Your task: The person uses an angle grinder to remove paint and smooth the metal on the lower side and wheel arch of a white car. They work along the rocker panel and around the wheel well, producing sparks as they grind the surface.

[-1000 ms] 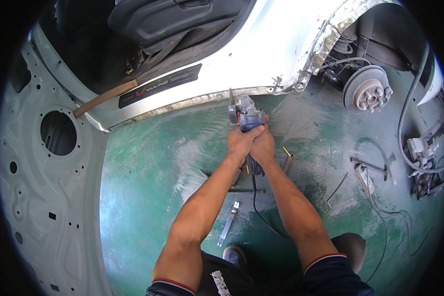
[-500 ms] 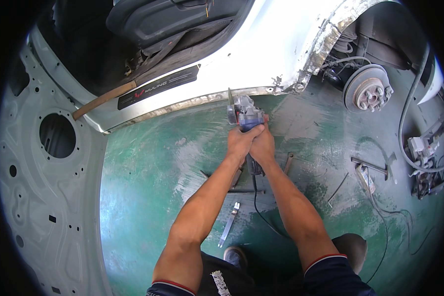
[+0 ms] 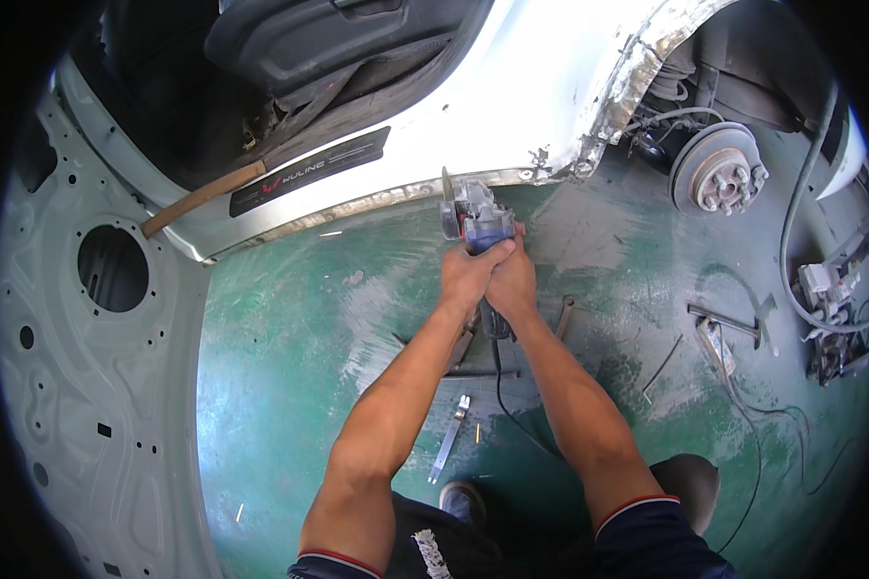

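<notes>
An angle grinder (image 3: 484, 214) with a blue and grey body is gripped by both hands. My left hand (image 3: 465, 275) wraps round it from the left, and my right hand (image 3: 514, 282) closes on it from the right, the two pressed together. The thin grinding disc (image 3: 446, 198) stands edge-up on the tool's left side, its top at the lower edge of the white car sill (image 3: 425, 145). Along that edge runs a worn, rusty seam (image 3: 343, 207). Whether the disc touches metal is hard to tell. A black power cord (image 3: 499, 386) trails down from the grinder.
A bare door panel (image 3: 58, 367) stands at left, with a wooden handle (image 3: 203, 198) between it and the sill. A brake disc (image 3: 714, 172) shows at right. Metal tools, including a flat silver bar (image 3: 449, 439), lie on the green floor (image 3: 290, 386). Small bright streaks (image 3: 478, 433) appear.
The grinder and both hands have shifted very slightly left and up. Short bright orange streaks now show over the floor; one near the top edge earlier is gone.
</notes>
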Action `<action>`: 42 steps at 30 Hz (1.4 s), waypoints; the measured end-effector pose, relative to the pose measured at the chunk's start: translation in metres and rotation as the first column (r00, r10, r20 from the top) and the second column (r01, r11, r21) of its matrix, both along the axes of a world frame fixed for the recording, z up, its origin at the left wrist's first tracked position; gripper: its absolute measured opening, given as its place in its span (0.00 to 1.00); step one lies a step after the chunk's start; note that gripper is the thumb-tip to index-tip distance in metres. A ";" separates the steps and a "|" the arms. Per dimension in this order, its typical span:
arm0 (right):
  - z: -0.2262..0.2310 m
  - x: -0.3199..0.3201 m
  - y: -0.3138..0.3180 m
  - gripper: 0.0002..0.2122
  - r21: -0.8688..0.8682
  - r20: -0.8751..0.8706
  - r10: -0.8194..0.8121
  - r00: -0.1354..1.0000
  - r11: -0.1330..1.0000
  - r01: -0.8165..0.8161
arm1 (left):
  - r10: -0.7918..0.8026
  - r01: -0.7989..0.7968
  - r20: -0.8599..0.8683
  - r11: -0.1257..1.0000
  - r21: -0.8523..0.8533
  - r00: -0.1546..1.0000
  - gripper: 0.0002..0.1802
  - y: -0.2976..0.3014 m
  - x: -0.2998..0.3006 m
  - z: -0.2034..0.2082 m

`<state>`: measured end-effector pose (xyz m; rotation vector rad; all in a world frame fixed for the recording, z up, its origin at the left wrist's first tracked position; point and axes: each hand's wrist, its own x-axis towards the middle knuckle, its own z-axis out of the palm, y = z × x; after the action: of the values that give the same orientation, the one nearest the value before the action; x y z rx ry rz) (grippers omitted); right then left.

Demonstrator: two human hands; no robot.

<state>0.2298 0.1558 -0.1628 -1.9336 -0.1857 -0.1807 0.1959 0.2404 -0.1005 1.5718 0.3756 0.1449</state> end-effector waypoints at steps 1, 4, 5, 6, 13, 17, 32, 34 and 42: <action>0.001 0.000 0.000 0.37 -0.011 -0.017 -0.001 1.000 1.000 0.000 | 0.004 -0.004 -0.008 1.000 -0.001 1.000 0.28 0.000 0.000 0.001; 0.003 0.001 0.000 0.37 -0.028 -0.035 0.001 0.999 1.000 -0.002 | 0.007 -0.006 -0.020 1.000 0.009 1.000 0.28 0.000 0.002 0.001; 0.002 0.001 0.000 0.38 -0.023 -0.018 0.006 1.000 1.000 -0.006 | -0.001 0.001 -0.002 1.000 0.010 1.000 0.28 0.000 0.002 0.001; 0.002 0.002 0.001 0.38 -0.029 -0.030 0.012 0.999 0.999 -0.013 | -0.006 0.006 -0.002 1.000 0.014 1.000 0.28 0.001 0.002 0.001; 0.003 -0.002 0.002 0.36 -0.011 -0.013 -0.028 1.000 1.000 0.028 | 0.018 -0.018 0.000 1.000 0.021 1.000 0.27 0.001 0.002 -0.001; 0.002 -0.003 0.003 0.29 0.001 0.026 -0.031 0.999 1.000 0.031 | 0.016 -0.016 0.032 1.000 0.013 0.999 0.27 -0.001 0.002 0.001; 0.002 0.002 0.003 0.42 -0.068 -0.086 -0.018 0.996 0.998 0.013 | 0.025 -0.027 0.042 0.999 0.045 0.999 0.26 0.001 0.004 -0.004; -0.001 0.001 0.004 0.36 -0.035 -0.044 -0.035 0.998 0.999 0.033 | 0.016 -0.017 0.023 1.000 0.024 1.000 0.27 0.002 0.003 -0.005; -0.013 -0.002 0.009 0.27 0.043 0.068 -0.084 0.994 0.996 0.081 | 0.009 -0.007 -0.020 0.998 0.064 1.000 0.27 0.004 0.002 -0.012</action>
<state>0.2275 0.1650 -0.1761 -1.8976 -0.1471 -0.3052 0.1975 0.2446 -0.1121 1.6363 0.3965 0.1484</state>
